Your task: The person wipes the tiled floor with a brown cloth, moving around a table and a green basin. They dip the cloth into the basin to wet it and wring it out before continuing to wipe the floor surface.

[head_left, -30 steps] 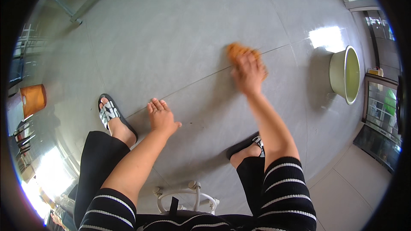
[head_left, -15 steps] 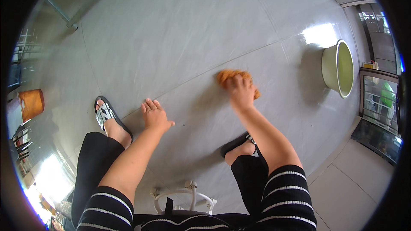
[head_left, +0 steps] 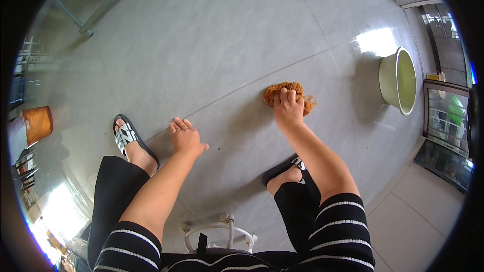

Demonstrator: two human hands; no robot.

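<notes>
A crumpled, fringed orange-brown cloth [head_left: 275, 93] lies on the grey tiled floor [head_left: 201, 45], ahead and right of centre. My right hand [head_left: 289, 111] presses down on it with curled fingers gripping its folds. To the left, my left hand [head_left: 185, 138] hangs over the floor near my left foot, fingers stretched out and thumb apart, holding nothing. Whether its palm touches the tiles I cannot tell.
A pale green basin [head_left: 389, 79] stands at the right, by a glass-fronted cabinet [head_left: 448, 111]. Far left are a metal frame leg [head_left: 85, 31] and an orange bin-like container [head_left: 38, 123]. Slippers [head_left: 132, 138] are on my feet; a white wheeled stool base [head_left: 229, 229] is below me.
My right hand and the cloth have moved slightly to the right across the floor, and the cloth's fringe now shows on its right side. My left hand stays nearly in place.
</notes>
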